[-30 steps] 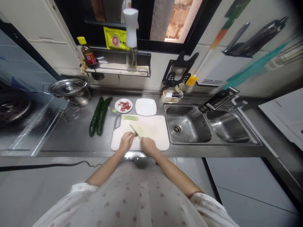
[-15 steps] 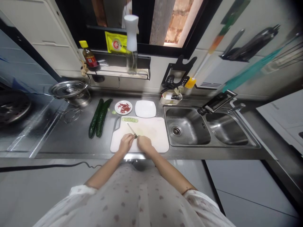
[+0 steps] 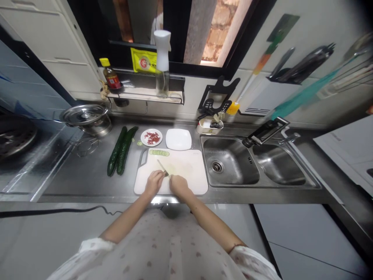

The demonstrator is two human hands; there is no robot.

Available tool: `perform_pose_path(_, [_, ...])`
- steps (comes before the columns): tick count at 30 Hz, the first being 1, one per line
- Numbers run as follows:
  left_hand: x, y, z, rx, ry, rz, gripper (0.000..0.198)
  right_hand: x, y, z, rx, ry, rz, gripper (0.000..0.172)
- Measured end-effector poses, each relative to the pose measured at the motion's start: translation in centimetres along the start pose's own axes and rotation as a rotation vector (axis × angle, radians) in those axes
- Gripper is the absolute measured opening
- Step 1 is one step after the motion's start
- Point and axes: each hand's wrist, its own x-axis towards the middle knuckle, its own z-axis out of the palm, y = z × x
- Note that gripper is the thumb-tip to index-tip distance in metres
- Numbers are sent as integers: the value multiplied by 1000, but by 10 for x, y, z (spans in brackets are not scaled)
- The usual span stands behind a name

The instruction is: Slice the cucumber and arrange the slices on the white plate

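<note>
My right hand (image 3: 179, 186) is closed around the handle of a small knife (image 3: 162, 166), whose blade points up and to the left over the white cutting board (image 3: 192, 182). Close beside the blade, my left hand (image 3: 154, 182) pinches a small piece of cucumber (image 3: 166, 174), mostly covered by the fingers. A row of thin, overlapping cucumber slices (image 3: 159, 153) lies along the board's upper left edge. Two whole dark green cucumbers (image 3: 124, 151) rest side by side on the steel counter, left of the board.
Behind the board stand a small plate (image 3: 143, 140) of chopped red bits and a white square dish (image 3: 178, 139). A double sink (image 3: 230, 159) lies to the right. At the left are a lidded steel pot (image 3: 87, 118) and a wire rack (image 3: 84, 147). Bottles stand on a shelf (image 3: 142, 95).
The whole view has shifted, so everything sits slightly lower. My left fingers have drawn a little to the left of the knife blade. Both hands keep their hold.
</note>
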Motion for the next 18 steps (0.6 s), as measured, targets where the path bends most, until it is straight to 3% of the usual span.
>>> perform_pose_path(8, [1,2,-2,-13,-7,-3,22,11,-7,-5,31,-22,3,33])
perform_pose_path(18, [0,0,-1,-18,-6,-5,20,5,3,7,-7,17,-25,31])
